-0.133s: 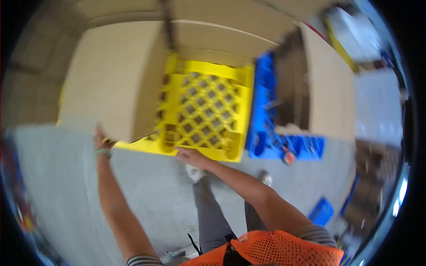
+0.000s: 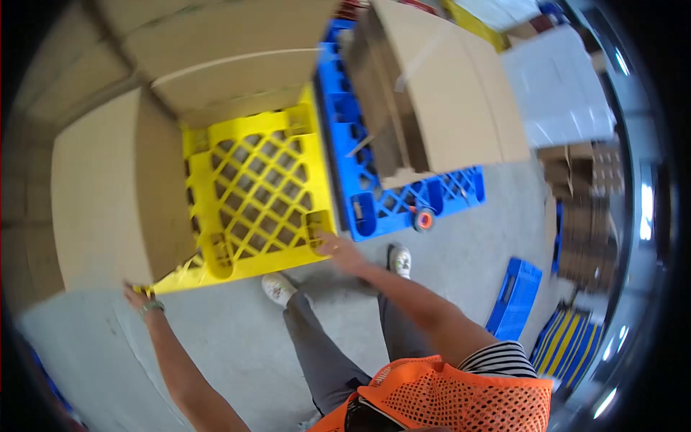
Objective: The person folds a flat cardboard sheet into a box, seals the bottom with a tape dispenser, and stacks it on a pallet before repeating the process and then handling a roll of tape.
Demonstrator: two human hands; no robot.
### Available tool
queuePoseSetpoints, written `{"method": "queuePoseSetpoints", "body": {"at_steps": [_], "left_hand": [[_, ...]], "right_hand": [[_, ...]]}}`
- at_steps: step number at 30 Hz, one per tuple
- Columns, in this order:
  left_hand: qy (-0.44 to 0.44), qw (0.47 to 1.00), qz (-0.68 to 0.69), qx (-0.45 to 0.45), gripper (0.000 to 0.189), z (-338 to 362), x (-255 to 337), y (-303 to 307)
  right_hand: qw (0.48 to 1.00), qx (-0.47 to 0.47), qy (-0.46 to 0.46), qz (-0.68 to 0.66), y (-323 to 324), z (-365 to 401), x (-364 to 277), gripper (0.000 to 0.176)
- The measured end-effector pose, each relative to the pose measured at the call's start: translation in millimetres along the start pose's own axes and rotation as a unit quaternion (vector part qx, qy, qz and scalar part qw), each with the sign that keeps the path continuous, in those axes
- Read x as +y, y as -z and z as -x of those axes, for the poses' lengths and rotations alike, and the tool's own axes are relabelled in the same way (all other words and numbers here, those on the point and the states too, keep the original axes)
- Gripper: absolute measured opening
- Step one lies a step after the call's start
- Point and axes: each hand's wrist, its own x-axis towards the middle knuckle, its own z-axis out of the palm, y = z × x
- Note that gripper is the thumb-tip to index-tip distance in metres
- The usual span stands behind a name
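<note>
Fingers of my left hand (image 2: 137, 296) are closed round the front left corner of a yellow plastic pallet (image 2: 270, 263), just below a cardboard box (image 2: 97, 187). The box stands on the pallet's left side. At the pallet's front right pocket is my right hand (image 2: 338, 253), slightly blurred, with its fingers apart and nothing visible in them. More of the yellow lattice shows between the box and the right edge. Whether the right fingertips touch the plastic is unclear.
Beside the yellow pallet lies a blue pallet (image 2: 403, 217) bearing an open carton (image 2: 461, 101). A tape roll (image 2: 423, 219) is at its front edge. Large cartons (image 2: 223, 36) stand behind. A blue crate (image 2: 514, 299) lies on the floor (image 2: 216, 338) at right.
The view has turned, so the pallets and boxes appear farther left. My right hand has moved rightward along the yellow pallet's front edge. My left hand remains at the left corner.
</note>
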Motion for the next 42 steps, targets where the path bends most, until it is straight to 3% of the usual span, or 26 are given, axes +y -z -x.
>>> {"method": "queuePoseSetpoints", "body": {"at_steps": [1, 2, 3, 7, 8, 9, 10, 12, 13, 15, 16, 19, 21, 23, 24, 25, 26, 28, 30, 33, 35, 36, 38, 39, 41, 42], "left_hand": [[-0.041, 0.996, 0.037, -0.077, 0.051, -7, 24, 12], [-0.051, 0.994, -0.015, -0.094, 0.051, 21, 23, 4], [-0.020, 0.990, -0.086, -0.111, 0.050, 62, -18, -28], [0.086, 0.885, -0.349, -0.294, 0.049, 252, -179, -216], [0.067, 0.865, -0.369, -0.332, 0.049, 294, -206, -271], [-0.025, 0.839, -0.366, -0.401, 0.056, 313, -228, -331], [-0.059, 0.855, -0.343, -0.383, 0.060, 327, -264, -381], [0.024, 0.847, -0.404, -0.346, 0.068, 408, -238, -465], [0.020, 0.846, -0.412, -0.338, 0.068, 409, -251, -477], [-0.246, 0.718, -0.592, -0.273, 0.068, 399, -265, -482], [-0.297, 0.659, -0.649, -0.238, 0.064, 405, -256, -475], [-0.261, 0.669, -0.667, -0.200, 0.063, 397, -243, -475], [-0.296, 0.628, -0.698, -0.178, 0.057, 425, -225, -474], [-0.218, 0.754, -0.573, -0.236, 0.047, 450, -210, -460], [-0.163, 0.810, -0.487, -0.283, 0.043, 440, -213, -443], [-0.126, 0.842, -0.427, -0.304, 0.044, 450, -211, -419], [-0.090, 0.869, -0.364, -0.324, 0.045, 468, -212, -393], [-0.063, 0.892, -0.325, -0.308, 0.044, 512, -220, -323], [-0.019, 0.900, -0.311, -0.306, 0.039, 565, -219, -238], [0.051, 0.926, -0.266, -0.264, 0.037, 626, -255, -98], [0.144, 0.914, -0.274, -0.262, 0.036, 660, -300, -5], [0.209, 0.912, -0.250, -0.250, 0.036, 679, -326, 32], [0.338, 0.896, -0.164, -0.236, 0.042, 725, -369, 80], [0.360, 0.874, -0.115, -0.305, 0.053, 743, -399, 106], [0.250, 0.807, -0.286, -0.453, 0.064, 756, -475, 159], [0.250, 0.812, -0.271, -0.452, 0.064, 782, -489, 165]], "right_hand": [[0.992, 0.128, -0.020, -0.003, -6, -13, 35, 0.037], [0.984, 0.161, -0.080, -0.005, -5, -17, 86, 0.037], [0.943, 0.319, -0.081, 0.055, 51, -4, 122, 0.039], [0.856, 0.491, -0.056, 0.152, 223, -8, 215, 0.054], [0.849, 0.493, -0.044, 0.182, 250, -21, 234, 0.054], [0.841, 0.501, -0.030, 0.204, 266, -50, 253, 0.055], [0.839, 0.507, -0.034, 0.193, 287, -71, 274, 0.055], [0.854, 0.495, -0.055, 0.151, 314, -112, 313, 0.059], [0.858, 0.491, -0.057, 0.141, 321, -124, 316, 0.059], [0.871, 0.422, -0.216, 0.130, 331, -134, 300, 0.062], [0.868, 0.421, -0.225, 0.134, 329, -138, 304, 0.061], [0.872, 0.409, -0.256, 0.085, 344, -134, 307, 0.059], [0.867, 0.434, -0.241, 0.046, 352, -130, 313, 0.059], [0.874, 0.420, -0.245, 0.007, 376, -115, 314, 0.057], [0.876, 0.443, -0.188, 0.017, 370, -122, 346, 0.048], [0.838, 0.473, -0.147, -0.231, 369, -112, 364, 0.044], [0.745, 0.465, -0.098, -0.467, 361, -97, 368, 0.040], [0.530, 0.532, -0.118, -0.649, 356, -36, 333, 0.046], [0.484, 0.404, -0.164, -0.759, 324, 20, 332, 0.052], [0.542, 0.217, -0.068, -0.809, 286, 86, 301, 0.061], [0.663, 0.137, 0.014, -0.736, 298, 141, 278, 0.052], [0.665, 0.113, 0.026, -0.738, 310, 165, 251, 0.052], [0.802, 0.102, 0.111, -0.578, 312, 225, 186, 0.042], [0.806, 0.087, 0.124, -0.572, 300, 243, 174, 0.042], [0.855, -0.013, 0.190, -0.482, 265, 276, 161, 0.038], [0.873, -0.026, 0.233, -0.428, 241, 283, 154, 0.038]]}}
